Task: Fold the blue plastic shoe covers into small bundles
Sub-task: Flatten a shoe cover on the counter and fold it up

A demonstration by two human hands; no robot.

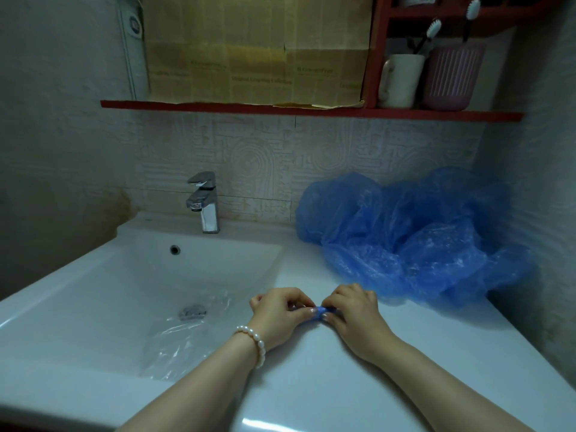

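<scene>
shoe cover pinched small between both hands, pile waiting to the right

shoe cover (314, 314) sat as a tight blue roll on the counter (389, 369), just right of the sink (93, 291), and from my remote seat i read its long axis as running left to right, from one hand across to the other. the left hand (277, 313) had its fingertips curled onto the left end, the right hand (355, 313) pinched the right end, so the roll lay directly between the two sets of fingers, touching both. neither hand was nearer; they met over it, almost knuckle to knuckle. most of the roll was hidden under the fingers, so i could not tell how many folds it held.

the pile (414, 235) of loose covers lay beyond the right hand, back against the wall, near but apart from it. i judged the right hand the better one to reach it next, since the pile lay on its side. a clear plastic sheet (184, 335) rested in the sink near the drain.
</scene>
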